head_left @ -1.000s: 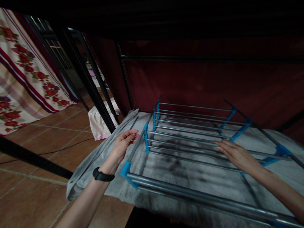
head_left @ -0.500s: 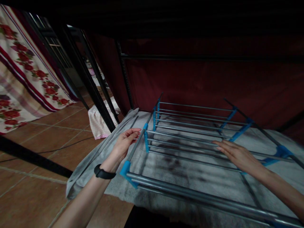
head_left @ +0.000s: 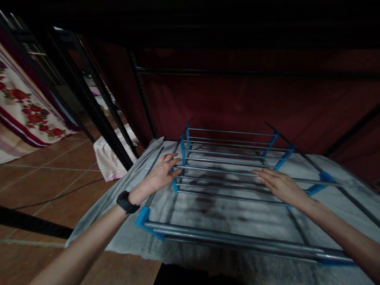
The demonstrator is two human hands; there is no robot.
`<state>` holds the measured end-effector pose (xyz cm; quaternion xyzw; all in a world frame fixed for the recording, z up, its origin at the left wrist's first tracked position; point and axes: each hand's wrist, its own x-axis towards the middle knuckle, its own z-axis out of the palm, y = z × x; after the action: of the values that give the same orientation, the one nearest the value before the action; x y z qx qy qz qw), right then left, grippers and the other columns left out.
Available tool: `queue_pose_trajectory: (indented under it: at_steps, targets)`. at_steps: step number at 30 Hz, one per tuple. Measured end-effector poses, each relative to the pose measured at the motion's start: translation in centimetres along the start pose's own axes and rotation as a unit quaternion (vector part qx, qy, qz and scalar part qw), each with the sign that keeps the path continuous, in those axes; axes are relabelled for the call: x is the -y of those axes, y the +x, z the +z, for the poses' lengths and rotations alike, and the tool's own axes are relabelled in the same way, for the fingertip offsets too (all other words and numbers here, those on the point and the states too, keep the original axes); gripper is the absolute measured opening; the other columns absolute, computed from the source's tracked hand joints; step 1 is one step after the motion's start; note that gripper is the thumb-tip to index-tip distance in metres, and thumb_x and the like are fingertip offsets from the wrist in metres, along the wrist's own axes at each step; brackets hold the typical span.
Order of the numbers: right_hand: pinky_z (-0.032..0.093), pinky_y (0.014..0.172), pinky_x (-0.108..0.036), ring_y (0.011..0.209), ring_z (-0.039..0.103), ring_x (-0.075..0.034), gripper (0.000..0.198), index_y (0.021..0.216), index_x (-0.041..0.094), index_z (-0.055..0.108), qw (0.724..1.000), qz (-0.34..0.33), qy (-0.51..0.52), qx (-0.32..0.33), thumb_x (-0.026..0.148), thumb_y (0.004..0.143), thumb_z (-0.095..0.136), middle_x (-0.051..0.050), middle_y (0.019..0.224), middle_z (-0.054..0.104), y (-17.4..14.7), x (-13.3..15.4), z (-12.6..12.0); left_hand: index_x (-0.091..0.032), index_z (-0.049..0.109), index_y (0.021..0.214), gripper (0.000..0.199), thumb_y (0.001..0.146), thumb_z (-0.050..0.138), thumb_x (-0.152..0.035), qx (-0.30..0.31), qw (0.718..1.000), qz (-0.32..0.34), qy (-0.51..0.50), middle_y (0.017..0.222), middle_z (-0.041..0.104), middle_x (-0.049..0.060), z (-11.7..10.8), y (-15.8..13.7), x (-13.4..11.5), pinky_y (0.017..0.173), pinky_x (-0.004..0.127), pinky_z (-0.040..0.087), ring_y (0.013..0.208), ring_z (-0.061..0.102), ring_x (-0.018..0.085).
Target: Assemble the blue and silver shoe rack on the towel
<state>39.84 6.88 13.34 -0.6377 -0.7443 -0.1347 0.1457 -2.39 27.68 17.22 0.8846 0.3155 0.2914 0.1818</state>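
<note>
A rack of grey metal tubes (head_left: 208, 194) with blue plastic connectors lies on a grey blanket (head_left: 118, 237). My left hand (head_left: 163, 172), a black band on its wrist, is over the rack's left side tube. Its fingers are spread beside a blue connector (head_left: 175, 184), which they partly cover. Over the middle crossbars, my right hand (head_left: 279, 184) is stretched out, its fingertips at a crossbar (head_left: 219, 170). Nearer to me, thick tubes (head_left: 237, 235) run between a blue corner piece (head_left: 144, 217) and the lower right.
Black metal posts (head_left: 89, 99) stand at the left, and a dark surface hangs low overhead. Dark red cloth (head_left: 237, 95) covers the back. A striped cloth (head_left: 109, 154) lies on the tiled floor (head_left: 59, 174), near a dark cable (head_left: 68, 194). Floral fabric (head_left: 32, 111) hangs at far left.
My left hand has spread its fingers and reached over the side tube at the connector. My right hand stays at the same crossbar. The whole view has shifted slightly to the right.
</note>
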Motion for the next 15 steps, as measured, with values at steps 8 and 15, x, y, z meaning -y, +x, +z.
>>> queue_pose_trajectory:
  at_steps: [8, 15]
  targets:
    - [0.053, 0.096, -0.035, 0.111, 0.066, -0.021, 0.043, 0.133, 0.023, 0.063, 0.998, 0.002, -0.001, 0.058, 0.037, 0.108, 0.031, -0.008, 0.120, 0.071, 1.4, 1.5, -1.8, -0.026, 0.072, 0.089, 0.030, 0.086, 0.055, -0.051, 0.136, 0.987, -0.021, 0.080, 0.077, 0.071, 0.006, 1.1, 2.8, 2.5, 0.069, 0.030, 0.050, 0.072, 0.066, 0.026]
    - [0.046, 0.104, -0.041, 0.122, 0.060, -0.024, 0.047, 0.144, 0.022, 0.054, 1.000, 0.018, 0.009, 0.020, 0.042, 0.107, 0.033, -0.011, 0.131, 0.066, 0.5, 0.3, -4.2, -0.020, 0.065, 0.106, 0.049, 0.093, 0.037, -0.057, 0.228, 0.968, -0.057, 0.086, 0.101, 0.073, 0.007, -0.1, 3.5, 1.3, 0.088, 0.034, 0.049, 0.092, 0.068, 0.026]
